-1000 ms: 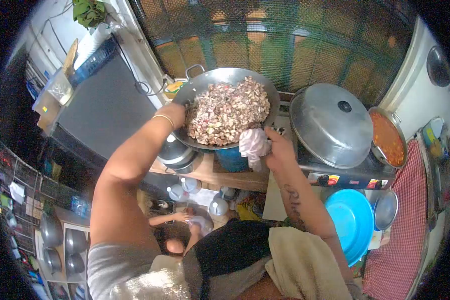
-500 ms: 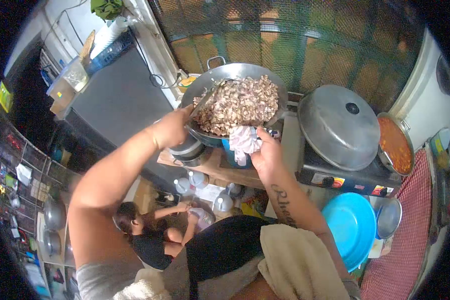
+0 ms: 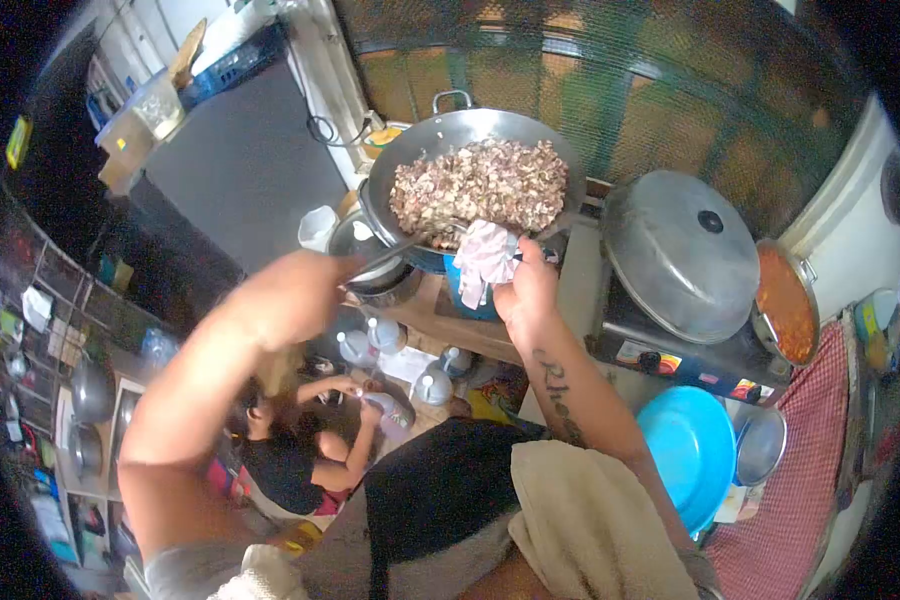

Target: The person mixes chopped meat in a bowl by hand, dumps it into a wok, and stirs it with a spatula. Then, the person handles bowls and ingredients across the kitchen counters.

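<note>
A large wok [image 3: 385,165] holds a heap of chopped, browned pieces that look like meat [image 3: 480,190]. My left hand [image 3: 300,300], slightly blurred, is closed around the handle of a long metal spatula [image 3: 395,250]. The spatula's far end reaches the near edge of the food, partly buried there. With my right hand [image 3: 530,285] I grip a pinkish-white cloth [image 3: 487,255] against the wok's near rim. The wok handle under the cloth is hidden. At the far rim, the opposite loop handle [image 3: 452,98] is bare.
Right of the wok, a domed metal lid [image 3: 670,260] sits on a gas stove [image 3: 640,355], beside a pan of red stew [image 3: 788,310]. A blue basin [image 3: 685,450] stands below. On the floor, another person [image 3: 290,465] crouches near several plastic jugs [image 3: 388,335].
My left hand has drawn back toward me and left, pulling the spatula from the middle of the food to its near edge. My right hand stays at the wok's rim with the cloth.
</note>
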A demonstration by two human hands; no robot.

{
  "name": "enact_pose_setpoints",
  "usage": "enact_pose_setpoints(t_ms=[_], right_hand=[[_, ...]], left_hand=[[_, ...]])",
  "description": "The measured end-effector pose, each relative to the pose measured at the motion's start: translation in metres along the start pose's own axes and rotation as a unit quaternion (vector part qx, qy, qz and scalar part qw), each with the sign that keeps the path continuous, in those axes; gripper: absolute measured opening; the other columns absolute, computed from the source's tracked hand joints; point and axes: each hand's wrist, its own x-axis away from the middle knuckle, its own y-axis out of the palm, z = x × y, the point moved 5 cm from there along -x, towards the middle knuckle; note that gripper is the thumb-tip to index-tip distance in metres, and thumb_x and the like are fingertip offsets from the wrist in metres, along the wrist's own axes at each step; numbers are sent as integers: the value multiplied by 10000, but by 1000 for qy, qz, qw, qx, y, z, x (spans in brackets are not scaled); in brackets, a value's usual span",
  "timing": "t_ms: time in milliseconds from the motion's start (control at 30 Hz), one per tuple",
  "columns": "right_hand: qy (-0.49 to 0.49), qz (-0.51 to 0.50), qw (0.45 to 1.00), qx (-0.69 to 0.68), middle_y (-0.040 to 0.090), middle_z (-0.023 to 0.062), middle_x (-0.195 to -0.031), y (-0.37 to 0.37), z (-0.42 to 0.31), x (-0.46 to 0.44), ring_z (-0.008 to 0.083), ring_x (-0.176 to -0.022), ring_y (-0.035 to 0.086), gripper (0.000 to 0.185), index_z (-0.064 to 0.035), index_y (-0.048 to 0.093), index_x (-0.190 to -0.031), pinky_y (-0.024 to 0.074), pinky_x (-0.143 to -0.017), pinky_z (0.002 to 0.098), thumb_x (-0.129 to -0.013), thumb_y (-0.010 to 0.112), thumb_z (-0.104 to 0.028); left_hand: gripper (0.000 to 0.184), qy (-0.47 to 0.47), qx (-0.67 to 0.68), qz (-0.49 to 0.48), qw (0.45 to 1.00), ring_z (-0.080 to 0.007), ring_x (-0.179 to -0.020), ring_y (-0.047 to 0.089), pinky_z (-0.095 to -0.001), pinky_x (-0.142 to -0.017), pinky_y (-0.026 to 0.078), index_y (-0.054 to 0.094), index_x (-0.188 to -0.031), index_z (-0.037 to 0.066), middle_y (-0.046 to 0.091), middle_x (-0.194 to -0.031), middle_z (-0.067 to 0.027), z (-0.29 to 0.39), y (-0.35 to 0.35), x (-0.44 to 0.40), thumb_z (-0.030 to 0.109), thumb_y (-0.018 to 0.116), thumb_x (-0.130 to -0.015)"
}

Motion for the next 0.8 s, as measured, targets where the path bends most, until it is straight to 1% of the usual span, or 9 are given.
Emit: enact_pose_setpoints(t_ms=[67,167,467,533,567,633,700,767,800], right_hand=[[1,0,1000,26,655,152,-1028,-2,5,-7,298,-938,656,296,48,537,-1108,526,-845,439,-986,410,-190],[-5,-8,999,32,645,161,-1054,-23,13,-36,299,-955,650,298,48,535,-1112,518,-863,446,-985,404,-187],[-6,-31,999,37,616,153,-1078,-34,14,-41,313,-997,623,296,37,506,-1136,515,-878,472,-928,459,-167],[-15,-13,998,53,609,155,-1077,-34,15,-42,310,-992,622,289,32,504,-1130,517,-869,472,-924,469,-167],[-19,-3,998,59,606,156,-1077,-33,15,-41,309,-989,622,285,30,503,-1126,518,-864,472,-921,475,-166],[-115,-50,957,263,601,163,-1088,-54,15,-66,306,-985,622,280,28,497,-1127,520,-858,469,-917,487,-157],[-115,-61,960,247,596,169,-1096,-54,19,-69,306,-982,621,280,30,489,-1132,520,-855,468,-916,496,-149],[-15,-33,999,19,593,173,-1101,-34,18,-45,311,-981,621,284,35,481,-1139,520,-856,469,-918,499,-143],[-26,-27,999,25,594,173,-1100,-28,16,-37,313,-984,620,288,39,479,-1142,519,-857,471,-926,497,-150]], left_hand=[[416,-39,-35,-36,998,-410,-889,637,-472,-741,522,582,-1190,55,649,-913,-258,4,29,-22,36,555,-775],[378,-32,-58,34,997,-385,-840,661,-472,-719,538,587,-1141,72,669,-863,-221,-26,102,-65,62,583,-763],[353,-64,128,170,975,-407,-860,642,-459,-751,524,609,-1150,74,664,-916,-220,-43,138,-101,210,641,-825],[319,-50,198,249,947,-361,-769,660,-422,-689,528,615,-1145,66,679,-865,-195,-39,142,-92,188,626,-851],[302,-41,231,287,929,-337,-723,669,-403,-659,530,618,-1142,62,686,-840,-182,-35,142,-87,177,619,-863],[326,-108,435,159,880,-226,-617,611,-339,-520,484,566,-1214,51,633,-754,-117,-31,151,-90,148,576,-903],[346,-138,626,52,766,-128,-543,525,-271,-421,416,521,-1271,52,557,-696,-48,-24,149,-84,125,539,-933],[362,-126,796,-30,591,-43,-499,412,-199,-364,327,483,-1313,66,459,-666,24,-12,141,-76,109,507,-954],[389,-131,798,-31,588,-42,-471,383,-188,-356,311,455,-1336,79,412,-643,49,-12,139,-74,124,530,-957]])
